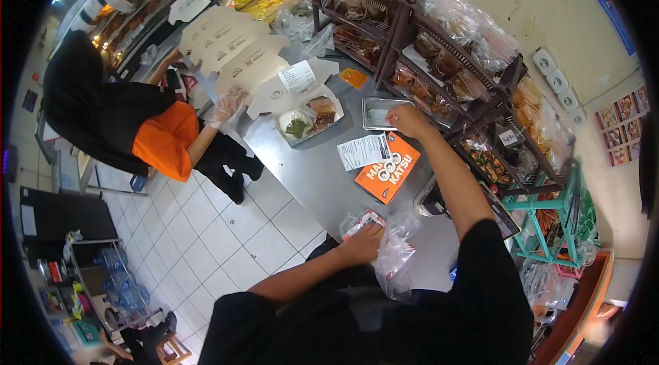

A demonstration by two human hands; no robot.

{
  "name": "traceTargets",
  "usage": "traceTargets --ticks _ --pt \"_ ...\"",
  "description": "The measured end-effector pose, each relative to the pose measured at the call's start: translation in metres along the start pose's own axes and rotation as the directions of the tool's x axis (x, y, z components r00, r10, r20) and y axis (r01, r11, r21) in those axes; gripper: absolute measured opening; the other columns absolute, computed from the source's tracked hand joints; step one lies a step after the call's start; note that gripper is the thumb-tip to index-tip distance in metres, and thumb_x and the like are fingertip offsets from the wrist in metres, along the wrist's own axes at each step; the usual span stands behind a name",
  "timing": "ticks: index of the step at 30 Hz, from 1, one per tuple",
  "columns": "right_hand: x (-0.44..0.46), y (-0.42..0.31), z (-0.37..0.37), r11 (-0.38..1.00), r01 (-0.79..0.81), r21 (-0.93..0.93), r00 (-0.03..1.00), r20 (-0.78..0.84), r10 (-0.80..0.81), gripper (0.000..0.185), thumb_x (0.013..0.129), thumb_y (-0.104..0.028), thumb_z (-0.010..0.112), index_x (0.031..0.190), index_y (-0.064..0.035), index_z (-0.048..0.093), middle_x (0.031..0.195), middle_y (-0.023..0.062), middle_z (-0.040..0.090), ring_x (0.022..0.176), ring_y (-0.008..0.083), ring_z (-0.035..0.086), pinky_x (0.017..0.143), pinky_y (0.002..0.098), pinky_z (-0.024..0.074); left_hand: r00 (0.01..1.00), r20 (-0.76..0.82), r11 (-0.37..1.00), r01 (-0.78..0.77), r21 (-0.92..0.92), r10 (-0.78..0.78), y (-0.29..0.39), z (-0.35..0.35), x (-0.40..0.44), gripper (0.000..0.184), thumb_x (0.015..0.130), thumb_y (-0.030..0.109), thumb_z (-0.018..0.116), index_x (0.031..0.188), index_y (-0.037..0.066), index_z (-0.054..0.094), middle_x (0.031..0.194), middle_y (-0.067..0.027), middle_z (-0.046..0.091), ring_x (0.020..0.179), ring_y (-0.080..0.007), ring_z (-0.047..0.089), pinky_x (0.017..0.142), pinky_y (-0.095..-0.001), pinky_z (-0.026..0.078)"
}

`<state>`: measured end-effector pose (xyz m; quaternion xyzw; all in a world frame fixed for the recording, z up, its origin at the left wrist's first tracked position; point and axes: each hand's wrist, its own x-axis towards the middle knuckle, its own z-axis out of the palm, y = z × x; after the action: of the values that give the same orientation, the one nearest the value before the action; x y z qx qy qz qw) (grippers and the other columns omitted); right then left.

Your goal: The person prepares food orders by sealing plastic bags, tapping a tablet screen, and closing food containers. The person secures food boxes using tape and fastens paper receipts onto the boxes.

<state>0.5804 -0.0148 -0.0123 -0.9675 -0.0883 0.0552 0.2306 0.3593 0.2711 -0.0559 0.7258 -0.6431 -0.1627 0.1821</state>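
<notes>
Takeaway kitchen with packed meals point(307, 119)

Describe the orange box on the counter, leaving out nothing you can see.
The orange box looks like printed cardboard, closed and lying flat on the metal counter. Its top carries white lettering, including "KATSU", and round emblems. A printed paper slip overlaps one edge. Neither the left hand nor the right hand touches it.
</notes>
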Motion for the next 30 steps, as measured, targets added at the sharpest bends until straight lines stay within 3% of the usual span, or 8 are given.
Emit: traceTargets --ticks 2,8,11,14,17,20,23,30 --pt "0.026 0.008 0.013 0.984 -0.039 -0.175 0.983 0.170 0.069 0.017 0.080 -0.015 0.068 0.094 -0.0072 0.074 0.093 0.0146 0.072 0.089 0.0299 0.069 0.078 0.0392 0.0534 0.998 -0.061 0.984 -0.012 -0.178 0.002 -0.012 0.024 0.007 0.036 0.071 0.016 0.062 0.105 0.006 0.066 0.114 -0.0137 0.061 0.110 -0.0319 0.053 0.097 -0.0436 0.038" --pt "0.048 0.025 0.034 0.955 -0.061 -0.291 0.973 0.197 0.122 0.015 0.074 -0.011 0.066 0.086 -0.0126 0.075 0.093 0.0158 0.071 0.090 0.0338 0.069 0.078 0.0439 0.0536 0.986 -0.162 0.887 -0.037 -0.461 -0.044 -0.016 0.019 0.004 0.028 0.076 0.016 0.063 0.103 0.007 0.065 0.112 -0.0144 0.062 0.110 -0.0327 0.052 0.096 -0.0436 0.038" --pt "0.047 0.031 0.035 0.961 -0.118 -0.252 0.970 0.180 0.166 0.012 0.074 -0.013 0.067 0.084 -0.0114 0.074 0.090 0.0152 0.071 0.089 0.0335 0.069 0.075 0.0444 0.0533 0.938 -0.337 0.877 -0.091 -0.472 -0.084 -0.015 0.009 0.002 0.023 0.075 0.021 0.068 0.092 0.006 0.067 0.096 -0.0137 0.065 0.098 -0.0314 0.057 0.093 -0.0427 0.039" --pt "0.043 0.036 0.033 0.988 -0.119 -0.097 0.979 0.152 0.133 0.011 0.074 -0.014 0.070 0.083 -0.0104 0.073 0.089 0.0143 0.071 0.087 0.0323 0.069 0.075 0.0438 0.0530 0.851 -0.518 0.840 -0.214 -0.498 -0.090 -0.014 0.006 0.001 0.023 0.075 0.020 0.067 0.093 0.005 0.066 0.094 -0.0146 0.065 0.095 -0.0320 0.058 0.093 -0.0439 0.039" --pt "0.031 0.022 0.023 0.993 -0.118 -0.015 0.993 0.031 0.118 0.012 0.078 -0.015 0.073 0.087 -0.0072 0.070 0.088 0.0138 0.071 0.084 0.0298 0.069 0.074 0.0407 0.0528 0.968 -0.242 0.917 -0.157 -0.366 0.069 -0.026 0.047 0.007 0.025 0.076 0.019 0.065 0.097 0.006 0.066 0.096 -0.0152 0.064 0.094 -0.0334 0.058 0.092 -0.0453 0.038" --pt "0.023 0.021 0.011 0.982 -0.158 0.100 0.984 -0.061 0.165 0.014 0.082 -0.015 0.072 0.092 -0.0057 0.068 0.083 0.0121 0.070 0.080 0.0261 0.069 0.072 0.0373 0.0523 0.983 -0.181 0.931 -0.065 -0.359 -0.002 -0.016 0.042 0.011 0.030 0.078 0.017 0.062 0.105 0.007 0.066 0.106 -0.0155 0.064 0.105 -0.0343 0.056 0.095 -0.0472 0.037" --pt "0.010 0.027 -0.001 0.983 -0.122 0.135 0.980 -0.140 0.140 0.011 0.083 -0.011 0.070 0.091 -0.0037 0.067 0.080 0.0118 0.069 0.075 0.0233 0.068 0.069 0.0361 0.0516 0.929 -0.343 0.933 0.003 -0.359 -0.135 0.005 0.040 0.018 0.037 0.081 0.019 0.060 0.116 0.007 0.064 0.120 -0.0154 0.061 0.118 -0.0353 0.052 0.101 -0.0497 0.035" --pt "-0.039 0.009 -0.034 0.958 -0.018 0.285 0.961 -0.259 0.095 0.014 0.085 -0.006 0.063 0.096 -0.0012 0.068 0.080 0.0130 0.070 0.073 0.0231 0.068 0.068 0.0351 0.0521 0.938 -0.345 0.929 -0.095 -0.359 -0.038 0.033 0.013 0.035 0.043 0.086 0.022 0.057 0.126 0.008 0.060 0.128 -0.0157 0.059 0.125 -0.0362 0.049 0.109 -0.0539 0.029"
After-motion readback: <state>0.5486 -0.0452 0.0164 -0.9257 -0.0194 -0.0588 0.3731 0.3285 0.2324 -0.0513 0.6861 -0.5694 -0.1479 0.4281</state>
